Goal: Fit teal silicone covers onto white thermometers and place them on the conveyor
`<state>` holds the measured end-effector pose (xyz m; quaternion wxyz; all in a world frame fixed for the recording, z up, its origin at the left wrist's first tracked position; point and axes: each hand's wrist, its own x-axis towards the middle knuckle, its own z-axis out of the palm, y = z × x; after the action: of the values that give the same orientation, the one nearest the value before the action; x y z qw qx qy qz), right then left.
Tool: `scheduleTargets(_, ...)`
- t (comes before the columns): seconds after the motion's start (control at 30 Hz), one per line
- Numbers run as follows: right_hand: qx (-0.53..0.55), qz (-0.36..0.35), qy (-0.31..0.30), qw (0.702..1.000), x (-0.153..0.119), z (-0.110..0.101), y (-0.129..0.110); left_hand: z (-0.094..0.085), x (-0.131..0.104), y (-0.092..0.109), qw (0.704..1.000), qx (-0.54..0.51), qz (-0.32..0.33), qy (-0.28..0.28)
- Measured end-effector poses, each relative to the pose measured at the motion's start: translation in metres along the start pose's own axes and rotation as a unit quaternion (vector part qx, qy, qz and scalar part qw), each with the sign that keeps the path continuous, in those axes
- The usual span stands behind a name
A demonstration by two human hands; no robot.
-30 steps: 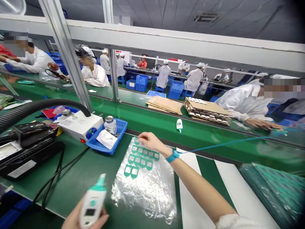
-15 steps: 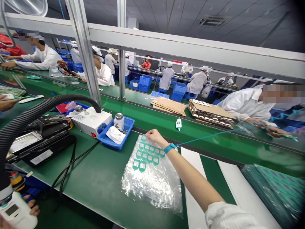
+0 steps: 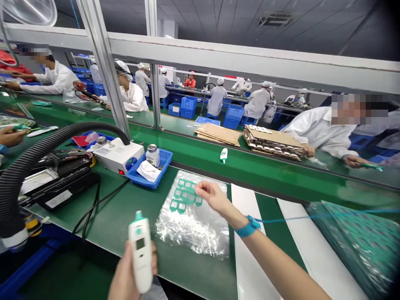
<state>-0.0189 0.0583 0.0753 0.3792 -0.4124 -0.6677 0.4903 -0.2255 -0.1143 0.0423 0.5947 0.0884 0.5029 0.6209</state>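
My left hand (image 3: 125,266) is wrapped round a white ear thermometer (image 3: 141,254) with a green tip and a small dark screen, held upright before the table's front edge. My right hand (image 3: 212,196) is pinched above a clear plastic sheet (image 3: 193,237). At its fingertips is a blurred green frame-shaped piece (image 3: 189,197), partly merging with those behind it. Rows of similar green frame-shaped pieces (image 3: 177,205), with pale centres, lie on the sheet's upper part. A blue wrist strap (image 3: 248,227) with a cord circles my right wrist.
A blue tray (image 3: 162,171) holds a metal-topped bottle and white cloth. Beside it stands a white box (image 3: 117,154) with a black hose. Another thermometer (image 3: 223,155) lies on the green belt. White strips and bagged green sheets (image 3: 353,241) lie right. Co-workers sit across.
My left hand has brought the thermometer from the lower left, away from the hose end, to the middle. My right hand has drawn back from the top of the sheet, and the topmost green piece has gone.
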Motion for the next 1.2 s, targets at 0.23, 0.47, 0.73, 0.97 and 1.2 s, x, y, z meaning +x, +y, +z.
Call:
scheduleTargets(0.23, 0.008, 0.034, 0.000, 0.999, -0.099, -0.008, -0.018, 0.086, -0.016, -0.061, 0.969, 0.039, -0.129, -0.205)
scheduleTargets(0.47, 0.055, 0.058, 0.025, 0.996, -0.136, -0.027, -0.020, 0.107, -0.030, -0.080, 0.956, 0.093, -0.129, -0.247)
scheduleTargets(0.73, 0.036, 0.062, 0.021, 0.997, -0.148, -0.032, -0.015, 0.106, -0.033, -0.086, 0.946, 0.138, -0.123, -0.265)
scheduleTargets(0.97, 0.010, 0.080, 0.051, 0.995, -0.154, -0.027, -0.011, 0.105, -0.034, -0.090, 0.941, 0.165, -0.140, -0.261)
scheduleTargets(1.2, 0.118, 0.077, 0.151, 0.979, -0.176, -0.003, 0.011, 0.091, -0.040, -0.091, 0.926, 0.228, -0.174, -0.248)
